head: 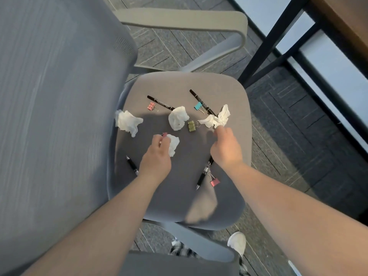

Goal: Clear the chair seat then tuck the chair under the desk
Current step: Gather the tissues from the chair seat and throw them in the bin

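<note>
- The grey padded fabric chair seat (179, 196) stood well apart from the brown wooden desk (342, 18) at upper right and was littered with small items.
- The left hand (156, 156) was pinched on a crumpled white tissue wad (173, 145), with a small pink binder clip (164, 134) at its fingertips; whether the clip was held could not be told.
- The right hand (227, 146) was pinched on the near end of a twisted white tissue (218, 118).
- Two more crumpled white tissues (127, 122) (177, 118) lay loose: judged light and soft, safe to gather anywhere by squeezing.
- The black marker pens (161, 103) (202, 102) and black click pens (132, 165) (205, 172) were judged stiff, smooth and prone to roll; take mid-barrel.
- The teal (198, 106), olive (191, 125) and pink (151, 106) (215, 182) binder clips were judged small and hard; pinch the body or wire handle.
- The chair was judged heavier; the grey curved plastic armrest (199, 16) or grey mesh backrest (49, 116) offered firm holds for pushing.
</note>
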{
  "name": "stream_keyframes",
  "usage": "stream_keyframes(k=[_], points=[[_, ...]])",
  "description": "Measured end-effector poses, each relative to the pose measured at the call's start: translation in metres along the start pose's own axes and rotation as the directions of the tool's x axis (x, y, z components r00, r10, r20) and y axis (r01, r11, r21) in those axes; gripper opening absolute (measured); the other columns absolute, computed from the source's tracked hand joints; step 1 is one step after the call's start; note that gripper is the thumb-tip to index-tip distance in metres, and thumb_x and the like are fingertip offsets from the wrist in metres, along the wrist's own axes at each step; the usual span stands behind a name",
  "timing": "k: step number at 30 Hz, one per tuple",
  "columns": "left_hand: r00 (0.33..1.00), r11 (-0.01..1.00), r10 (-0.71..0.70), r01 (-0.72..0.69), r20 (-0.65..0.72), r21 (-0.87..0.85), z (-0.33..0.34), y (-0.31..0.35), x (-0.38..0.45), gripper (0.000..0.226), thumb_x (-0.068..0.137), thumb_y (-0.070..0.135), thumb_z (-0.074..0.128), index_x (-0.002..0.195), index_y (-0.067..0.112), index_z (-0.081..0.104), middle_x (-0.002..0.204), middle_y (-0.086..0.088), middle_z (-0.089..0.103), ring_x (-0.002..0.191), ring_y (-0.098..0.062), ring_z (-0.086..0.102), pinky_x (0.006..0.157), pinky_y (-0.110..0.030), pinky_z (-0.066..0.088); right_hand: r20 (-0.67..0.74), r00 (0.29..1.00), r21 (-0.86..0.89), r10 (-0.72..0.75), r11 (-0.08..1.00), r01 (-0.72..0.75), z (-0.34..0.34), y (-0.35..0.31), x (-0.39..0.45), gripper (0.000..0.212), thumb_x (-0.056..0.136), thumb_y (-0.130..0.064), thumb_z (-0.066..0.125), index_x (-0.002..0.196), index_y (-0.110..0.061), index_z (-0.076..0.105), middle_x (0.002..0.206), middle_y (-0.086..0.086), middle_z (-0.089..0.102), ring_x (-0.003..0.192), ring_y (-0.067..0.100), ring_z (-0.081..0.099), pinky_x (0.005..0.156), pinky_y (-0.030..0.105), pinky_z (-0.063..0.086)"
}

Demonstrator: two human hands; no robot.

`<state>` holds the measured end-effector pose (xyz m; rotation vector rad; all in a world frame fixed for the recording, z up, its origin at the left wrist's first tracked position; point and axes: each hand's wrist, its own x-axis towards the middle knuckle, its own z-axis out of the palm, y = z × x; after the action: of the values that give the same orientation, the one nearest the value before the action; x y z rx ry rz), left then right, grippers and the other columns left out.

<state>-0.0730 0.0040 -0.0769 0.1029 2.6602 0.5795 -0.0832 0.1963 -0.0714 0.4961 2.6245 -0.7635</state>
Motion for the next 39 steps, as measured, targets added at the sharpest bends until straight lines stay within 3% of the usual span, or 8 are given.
stream_keyframes(k=[8,13,18,23,25,30,35,39], points=[[0.994,1.000,-0.006,0.004,0.108,0.020,0.006,0.000,0.034,0.051,0.089,0.033,0.056,0.133,0.015,0.039,0.127,-0.008,0.037,0.099,-0.031,0.055,0.080,-0.038,0.046,-0.011,0.987,0.080,0.159,0.984,-0.157,0.004,0.001,0.065,0.044,0.088,-0.019,0.054,0.128,-0.012,0.038,0.125,0.017,0.043,0.108,0.037,0.051,0.081,0.036,0.039],[0.991,0.999,0.005,-0.010,0.132,0.037,0.018,-0.010,0.037,0.030,0.089,0.018,0.053,0.117,0.008,0.050,0.135,-0.009,0.040,0.110,-0.033,0.054,0.074,-0.036,0.044,0.036,0.992,-0.056,0.123,0.991,-0.121,0.018,0.007,0.069,0.033,0.089,-0.011,0.049,0.121,-0.005,0.048,0.122,0.020,0.044,0.103,0.038,0.052,0.078,0.036,0.043],[1.000,1.000,-0.026,0.026,0.004,-0.003,0.002,-0.007,0.032,0.022,0.083,0.017,0.054,0.102,0.006,0.050,0.115,-0.009,0.049,0.079,-0.034,0.052,0.061,-0.032,0.035,-0.038,0.999,-0.120,-0.004,0.993,-0.001,0.016,-0.003,0.058,0.018,0.088,-0.014,0.047,0.101,-0.002,0.052,0.109,0.015,0.044,0.089,0.034,0.048,0.068,0.033,0.040],[0.950,0.957,-0.271,0.249,-0.154,-0.146,-0.027,-0.011,0.039,0.016,0.085,0.016,0.051,0.098,0.010,0.043,0.086,-0.005,0.052,0.072,-0.030,0.044,0.063,-0.033,0.033,-0.112,0.989,-0.064,-0.093,0.994,0.086,0.002,-0.037,0.054,0.010,0.087,-0.019,0.046,0.085,-0.011,0.039,0.087,0.006,0.044,0.077,0.029,0.043,0.061,0.034,0.036],[0.923,0.933,-0.333,0.293,-0.193,-0.207,-0.034,-0.018,0.045,0.029,0.085,0.017,0.052,0.111,0.010,0.042,0.096,-0.011,0.059,0.076,-0.031,0.048,0.065,-0.035,0.036,-0.113,0.987,0.018,-0.116,0.993,0.119,0.002,-0.050,0.054,0.008,0.085,-0.012,0.044,0.092,-0.010,0.040,0.084,0.010,0.054,0.076,0.035,0.051,0.060,0.037,0.040],[0.936,0.963,-0.270,0.256,-0.225,-0.089,-0.039,-0.043,0.061,0.039,0.084,0.021,0.056,0.121,0.012,0.050,0.123,-0.016,0.050,0.100,-0.039,0.056,0.072,-0.042,0.047,-0.067,0.962,-0.031,-0.264,0.964,0.263,0.015,-0.076,0.056,0.059,0.086,-0.007,0.040,0.139,-0.030,0.037,0.118,0.012,0.051,0.096,0.036,0.056,0.075,0.042,0.050],[0.941,0.966,-0.259,0.258,-0.220,-0.033,-0.036,-0.057,0.067,0.027,0.084,0.020,0.057,0.109,0.010,0.056,0.144,-0.014,0.024,0.098,-0.037,0.056,0.080,-0.042,0.049,0.059,0.951,-0.139,-0.304,0.941,0.310,0.034,-0.084,0.064,0.062,0.089,-0.014,0.041,0.144,-0.039,0.029,0.147,0.010,0.028,0.110,0.034,0.056,0.076,0.036,0.047],[0.949,0.953,-0.302,0.301,-0.087,-0.027,-0.028,-0.064,0.077,0.033,0.085,0.023,0.054,0.117,0.014,0.052,0.148,-0.015,0.020,0.100,-0.035,0.057,0.085,-0.037,0.047,0.145,0.943,-0.283,-0.301,0.900,0.331,0.048,-0.080,0.068,0.040,0.091,-0.018,0.042,0.130,-0.026,0.047,0.130,0.012,0.042,0.106,0.035,0.054,0.069,0.033,0.038]])
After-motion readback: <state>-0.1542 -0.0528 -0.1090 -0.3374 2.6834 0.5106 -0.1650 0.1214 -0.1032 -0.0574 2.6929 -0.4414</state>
